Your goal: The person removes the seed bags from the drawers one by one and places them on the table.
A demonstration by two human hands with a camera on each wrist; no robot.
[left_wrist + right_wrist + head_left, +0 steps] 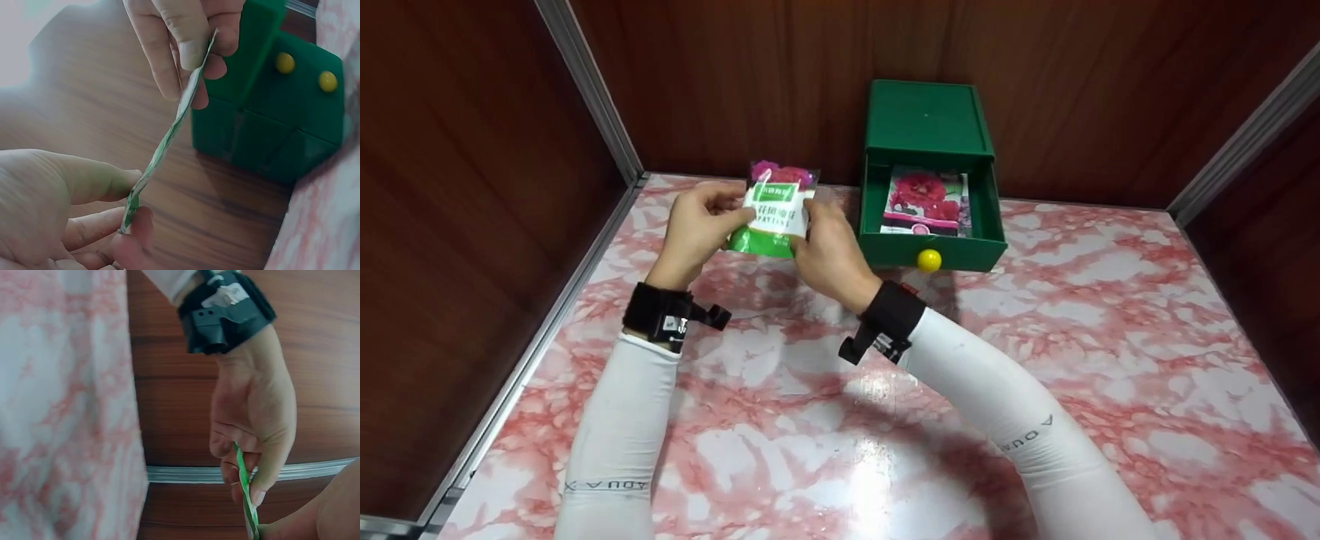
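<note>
A seed packet (775, 221) with pink flowers on top, a white middle and a green lower band is held up between both hands over the table. My left hand (690, 229) pinches its left edge between thumb and fingers. On the opposite edge, my right hand (831, 251) grips it the same way. Seen edge-on in the left wrist view, the packet (163, 146) looks thin and slightly bent. The right wrist view shows the left hand (256, 405) with its thumb against the packet's green face (243, 472).
Right of the hands stands a green drawer box (926, 116) against the wooden back wall (735, 82). Its pulled-out drawer (885, 246) has a yellow knob (929, 260) and holds flower-printed packets (919, 199). The table (780, 420) has a red-and-white marbled top.
</note>
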